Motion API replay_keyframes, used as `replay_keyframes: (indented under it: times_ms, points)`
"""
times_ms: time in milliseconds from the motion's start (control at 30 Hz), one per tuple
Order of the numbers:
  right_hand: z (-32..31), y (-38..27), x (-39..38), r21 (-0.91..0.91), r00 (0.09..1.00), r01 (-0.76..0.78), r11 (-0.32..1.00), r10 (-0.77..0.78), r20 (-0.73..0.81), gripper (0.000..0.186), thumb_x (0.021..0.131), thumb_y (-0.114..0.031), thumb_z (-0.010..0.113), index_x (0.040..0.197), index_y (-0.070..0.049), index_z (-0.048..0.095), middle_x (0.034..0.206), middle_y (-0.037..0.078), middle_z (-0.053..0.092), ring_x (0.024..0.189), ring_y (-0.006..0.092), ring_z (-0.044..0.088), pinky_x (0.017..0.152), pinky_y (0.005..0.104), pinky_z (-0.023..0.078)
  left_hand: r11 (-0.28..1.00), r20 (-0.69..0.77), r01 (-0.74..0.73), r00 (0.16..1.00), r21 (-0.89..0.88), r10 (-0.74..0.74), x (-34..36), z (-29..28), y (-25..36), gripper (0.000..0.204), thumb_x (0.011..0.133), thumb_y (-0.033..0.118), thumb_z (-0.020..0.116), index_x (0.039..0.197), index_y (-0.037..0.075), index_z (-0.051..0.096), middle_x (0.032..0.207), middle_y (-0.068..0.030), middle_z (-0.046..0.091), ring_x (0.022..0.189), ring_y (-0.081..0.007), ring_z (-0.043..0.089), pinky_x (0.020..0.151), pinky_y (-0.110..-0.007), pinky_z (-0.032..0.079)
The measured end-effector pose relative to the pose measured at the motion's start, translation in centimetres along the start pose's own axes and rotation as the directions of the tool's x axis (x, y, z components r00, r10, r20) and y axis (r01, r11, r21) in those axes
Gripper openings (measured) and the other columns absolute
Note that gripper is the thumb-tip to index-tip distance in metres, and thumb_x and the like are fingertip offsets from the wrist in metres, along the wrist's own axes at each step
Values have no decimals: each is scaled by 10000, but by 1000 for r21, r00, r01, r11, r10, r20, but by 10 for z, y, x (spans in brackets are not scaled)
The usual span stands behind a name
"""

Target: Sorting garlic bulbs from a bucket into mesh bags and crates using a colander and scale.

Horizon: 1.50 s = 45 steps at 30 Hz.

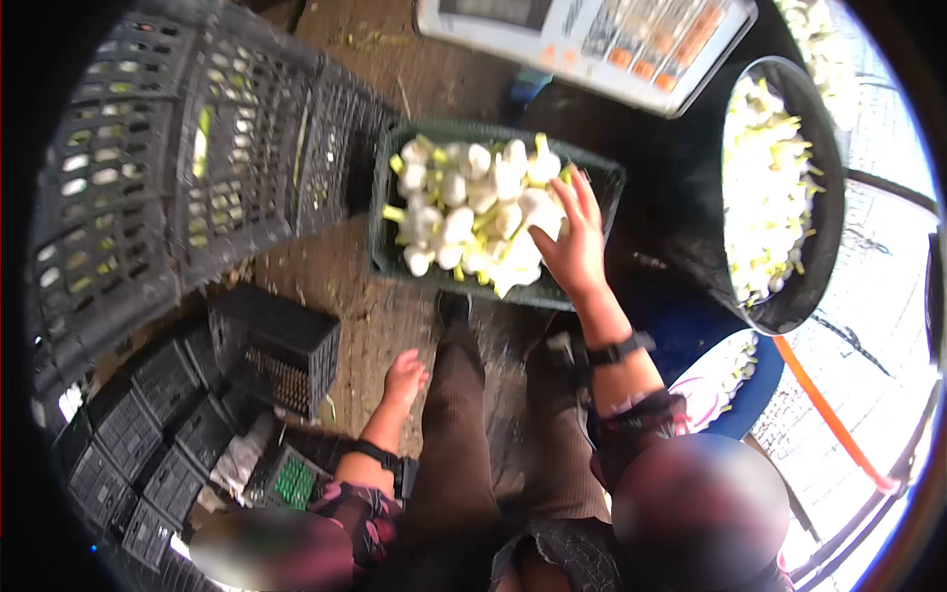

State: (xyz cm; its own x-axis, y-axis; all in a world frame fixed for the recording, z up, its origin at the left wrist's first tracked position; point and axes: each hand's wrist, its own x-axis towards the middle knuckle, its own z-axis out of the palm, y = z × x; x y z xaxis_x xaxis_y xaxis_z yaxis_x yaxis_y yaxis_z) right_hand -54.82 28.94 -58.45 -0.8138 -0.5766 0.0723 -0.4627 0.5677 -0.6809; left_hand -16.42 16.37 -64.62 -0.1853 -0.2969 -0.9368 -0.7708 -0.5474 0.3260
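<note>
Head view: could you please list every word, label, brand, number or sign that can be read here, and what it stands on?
None can be read with certainty.
Scale: dark print on its white panel, too blurred to read.
Orange keys: marks too small to read.
Crate and bucket: no text that I can make out.

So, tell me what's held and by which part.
Left hand appears empty. Right hand is spread over round white bulbs with yellow-green stems; whether it grips one, and where, cannot be told.
</note>
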Motion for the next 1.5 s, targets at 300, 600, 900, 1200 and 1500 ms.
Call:
replay_keyframes:
  times_ms: [300,600,900,1200,1500]
  points:
    - [-131,53,-209,-470,720,-529,707,667,193,430,680,-174,677,1080,-23,627,1120,189,614,1010,354,608,884,389,499,994,-39,93,995,62,-91,-15,-65,-11,407,888,40,528,1289,84,477,1029,-92,573,778,-200,630,622,-333,529]
    - [-107,12,-253,-338,389,-816,468,878,278,492,674,-215,714,1126,-41,629,1097,188,644,1029,331,621,920,365,483,983,4,124,992,138,-125,-19,-84,5,421,890,40,536,1303,51,457,1087,-114,576,819,-207,635,664,-327,529]
    - [-114,-11,-146,109,830,-534,838,545,-121,406,732,-20,648,1128,-49,567,975,137,598,744,239,604,696,327,508,985,69,76,994,155,-87,-4,-100,7,447,865,46,558,1300,51,455,1039,-113,587,796,-207,634,635,-317,523]
    - [-275,160,37,-302,793,-607,735,533,-296,434,765,-175,677,1167,-37,588,1097,193,634,953,304,640,815,372,505,925,-76,192,981,327,-177,-15,-133,-6,436,865,25,550,1291,41,460,979,-113,595,737,-204,632,606,-305,529]
    - [-188,291,148,-302,954,-296,906,296,-46,625,707,-199,608,1324,-182,508,1326,157,505,1304,305,401,1070,408,343,912,-175,304,949,275,-263,-33,-99,-55,417,858,38,567,1265,49,478,973,-95,601,735,-199,639,596,-297,509]
